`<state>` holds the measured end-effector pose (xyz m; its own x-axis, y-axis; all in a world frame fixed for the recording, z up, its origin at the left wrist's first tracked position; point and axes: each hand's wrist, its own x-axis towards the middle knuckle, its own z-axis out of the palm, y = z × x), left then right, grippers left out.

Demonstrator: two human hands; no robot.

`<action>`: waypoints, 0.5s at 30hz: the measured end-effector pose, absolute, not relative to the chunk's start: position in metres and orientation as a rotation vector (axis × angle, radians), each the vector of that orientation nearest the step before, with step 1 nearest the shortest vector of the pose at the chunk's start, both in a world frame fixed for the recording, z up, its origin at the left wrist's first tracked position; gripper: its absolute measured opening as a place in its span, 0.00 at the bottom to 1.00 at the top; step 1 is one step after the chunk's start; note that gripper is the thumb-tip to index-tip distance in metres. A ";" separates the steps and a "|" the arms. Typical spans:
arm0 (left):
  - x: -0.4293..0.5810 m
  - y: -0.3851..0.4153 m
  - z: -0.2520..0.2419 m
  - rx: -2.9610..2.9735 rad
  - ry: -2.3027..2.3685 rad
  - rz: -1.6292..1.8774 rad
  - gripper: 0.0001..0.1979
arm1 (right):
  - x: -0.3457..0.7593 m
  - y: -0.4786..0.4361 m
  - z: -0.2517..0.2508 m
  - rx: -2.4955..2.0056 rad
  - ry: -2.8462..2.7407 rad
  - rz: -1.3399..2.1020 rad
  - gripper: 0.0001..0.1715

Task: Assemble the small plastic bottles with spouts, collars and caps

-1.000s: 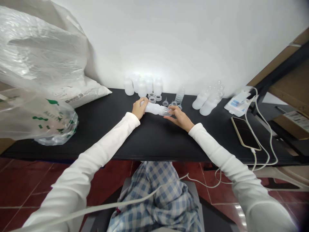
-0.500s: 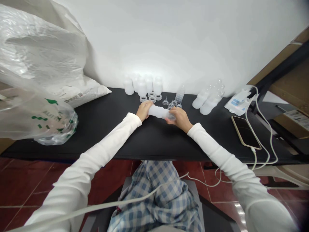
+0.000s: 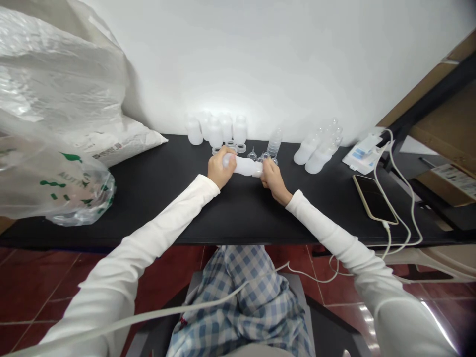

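A translucent white baby bottle (image 3: 243,166) lies sideways in the air above the black table, its base toward the left. My left hand (image 3: 222,167) is wrapped round the base end. At the other end my right hand (image 3: 273,174) grips the clear cap (image 3: 257,169), mostly covered by the fingers. Behind the hands lie several clear rings (image 3: 241,148) and several teats (image 3: 253,154), some partly hidden. A stack of clear caps (image 3: 274,142) stands near the right hand.
Several open bottles (image 3: 215,131) stand by the wall at back left. Capped bottles (image 3: 319,158) stand to the right. Farther right are a phone (image 3: 375,199) with cables and a white box (image 3: 362,154). Plastic bags (image 3: 70,183) fill the table's left side.
My left hand has closed further over the bottle's base. My right hand has turned from fingers over the cap to a tight grip round it. The view has shifted slightly.
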<state>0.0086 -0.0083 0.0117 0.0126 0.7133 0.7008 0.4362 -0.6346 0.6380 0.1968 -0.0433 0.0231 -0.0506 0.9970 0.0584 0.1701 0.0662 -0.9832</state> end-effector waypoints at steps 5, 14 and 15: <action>0.010 -0.011 0.012 2.220 1.154 1.675 0.22 | 0.201 -0.036 0.023 -1.302 -1.136 1.375 0.28; 0.014 0.004 0.001 1.673 1.295 1.643 0.17 | 0.214 -0.022 0.014 -1.101 -1.732 0.575 0.23; 0.014 0.007 -0.002 1.622 1.306 1.609 0.18 | 0.216 -0.020 0.013 -1.074 -1.841 0.462 0.22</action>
<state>0.0143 0.0071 -0.0025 -0.1612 0.8716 0.4630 0.2743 -0.4111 0.8694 0.2163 -0.0198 0.0128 -0.1916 0.8274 0.5279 0.4802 0.5481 -0.6848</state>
